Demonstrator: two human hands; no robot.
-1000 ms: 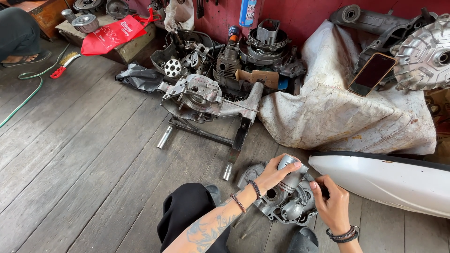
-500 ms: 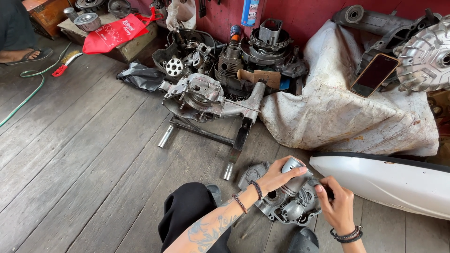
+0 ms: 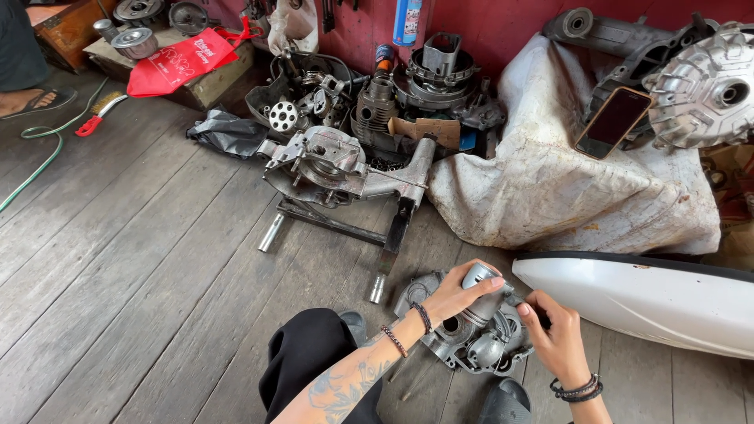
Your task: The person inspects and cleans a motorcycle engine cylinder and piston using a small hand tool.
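1. grey cast-metal engine casing (image 3: 479, 345) lies flat on the weathered wooden plank floor (image 3: 141, 259), just in front of the person's black-trousered knee (image 3: 314, 353).
2. left hand (image 3: 455, 294) is closed around a short silver metal cylinder, piston-shaped (image 3: 481, 294), holding it upright on top of the casing; fingers wrap its upper half.
3. right hand (image 3: 554, 334) sits at the casing's right edge, fingers curled toward the cylinder's base; whether it pinches a small part there, cannot tell.
4. beaded bracelets on the left wrist, dark bands on the right; tattoo along the left forearm.
5. long white glossy body panel (image 3: 652, 302) lies just right of the casing, close beside the right hand.
6. beyond the hands, well apart: a larger silver engine block on a black metal stand (image 3: 338, 173) with two chrome tube legs resting on the planks.
7. dirty white cloth sack (image 3: 550, 196) bulges to the right of that block; a dark smartphone in an orange-edged case (image 3: 613, 122) leans on top of it.
8. finned silver round drum part (image 3: 703, 90) at upper right, beside the phone.
9. red cloth bag (image 3: 184, 59) on a low box at upper left; green hose (image 3: 39, 157) trails over the floor on the left.
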